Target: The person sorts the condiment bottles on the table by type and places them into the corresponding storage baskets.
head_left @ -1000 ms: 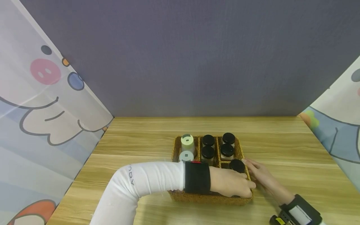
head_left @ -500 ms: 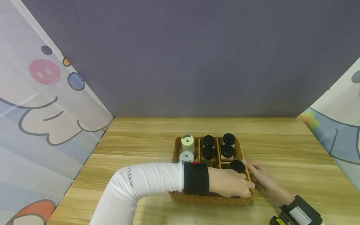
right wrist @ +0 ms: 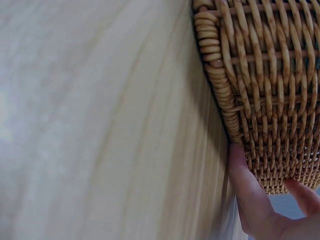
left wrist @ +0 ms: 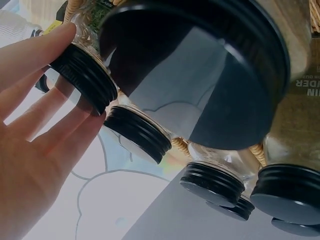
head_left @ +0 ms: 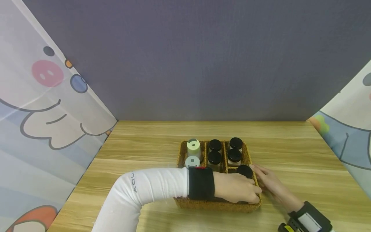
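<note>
A woven wicker basket with compartments stands on the wooden table. My left hand reaches across its front right part. In the left wrist view, its thumb and fingers grip a glass jar by the black screw lid; the jar's body is partly hidden behind the fingers. Close by is another black-lidded jar in the right column of the basket. My right hand rests against the basket's outer right side. In the right wrist view, its extended fingers touch the wicker wall.
Black-lidded jars fill the middle and back right compartments. Two pale-capped containers, one yellowish and one whitish, stand in the left compartment. A grey panel rises behind the table, with printed cloth at both sides.
My left hand has shifted very slightly to the left over the basket. The right hand and the basket look the same.
</note>
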A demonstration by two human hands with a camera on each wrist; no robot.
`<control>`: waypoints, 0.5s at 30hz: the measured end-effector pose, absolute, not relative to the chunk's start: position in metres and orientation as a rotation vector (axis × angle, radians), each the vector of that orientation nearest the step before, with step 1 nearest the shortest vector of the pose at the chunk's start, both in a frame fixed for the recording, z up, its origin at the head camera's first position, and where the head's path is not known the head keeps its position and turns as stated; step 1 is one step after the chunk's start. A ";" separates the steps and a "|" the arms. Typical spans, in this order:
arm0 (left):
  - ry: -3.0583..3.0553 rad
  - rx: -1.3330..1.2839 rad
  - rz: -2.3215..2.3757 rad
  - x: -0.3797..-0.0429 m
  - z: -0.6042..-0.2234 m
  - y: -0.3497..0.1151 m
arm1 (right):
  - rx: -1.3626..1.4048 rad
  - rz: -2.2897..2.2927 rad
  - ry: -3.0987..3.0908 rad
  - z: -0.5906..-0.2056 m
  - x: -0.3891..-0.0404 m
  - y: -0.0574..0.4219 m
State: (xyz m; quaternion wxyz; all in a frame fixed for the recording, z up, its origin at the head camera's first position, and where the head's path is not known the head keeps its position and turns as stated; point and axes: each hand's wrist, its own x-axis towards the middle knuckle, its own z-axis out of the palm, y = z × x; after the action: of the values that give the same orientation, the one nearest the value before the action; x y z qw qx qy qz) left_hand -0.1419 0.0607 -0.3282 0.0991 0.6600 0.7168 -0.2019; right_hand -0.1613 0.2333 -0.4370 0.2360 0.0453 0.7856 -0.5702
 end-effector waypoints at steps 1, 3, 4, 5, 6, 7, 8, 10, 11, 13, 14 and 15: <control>2.122 1.954 -0.597 -0.142 -0.328 0.061 | 0.129 -1.564 2.157 -0.437 -0.161 0.233; 2.124 1.962 -0.594 -0.141 -0.328 0.060 | 0.136 -1.562 2.162 -0.437 -0.161 0.233; 2.126 1.965 -0.597 -0.141 -0.328 0.060 | 0.138 -1.564 2.159 -0.437 -0.161 0.233; 2.127 1.972 -0.595 -0.141 -0.327 0.060 | 0.138 -1.559 2.161 -0.437 -0.161 0.234; 2.127 1.984 -0.592 -0.142 -0.327 0.060 | 0.141 -1.554 2.163 -0.437 -0.162 0.234; 2.126 1.991 -0.592 -0.142 -0.327 0.060 | 0.144 -1.552 2.164 -0.437 -0.162 0.234; 2.126 2.003 -0.590 -0.142 -0.327 0.059 | 0.142 -1.547 2.166 -0.437 -0.162 0.234; 2.125 2.019 -0.580 -0.142 -0.326 0.059 | 0.140 -1.544 2.168 -0.437 -0.162 0.234; 2.126 2.027 -0.570 -0.142 -0.326 0.059 | 0.141 -1.542 2.169 -0.437 -0.162 0.234; 2.129 2.035 -0.561 -0.142 -0.326 0.059 | 0.137 -1.544 2.168 -0.437 -0.162 0.234; 2.132 2.043 -0.553 -0.142 -0.325 0.058 | 0.136 -1.546 2.168 -0.438 -0.162 0.235; 2.137 2.047 -0.544 -0.142 -0.325 0.058 | 0.133 -1.546 2.168 -0.438 -0.162 0.235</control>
State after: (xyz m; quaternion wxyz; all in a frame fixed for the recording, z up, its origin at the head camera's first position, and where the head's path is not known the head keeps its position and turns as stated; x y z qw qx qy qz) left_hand -0.1415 0.0577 -0.3248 0.0667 0.6788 0.7087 -0.1804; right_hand -0.1618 0.2348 -0.4376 0.2353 0.0485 0.7903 -0.5637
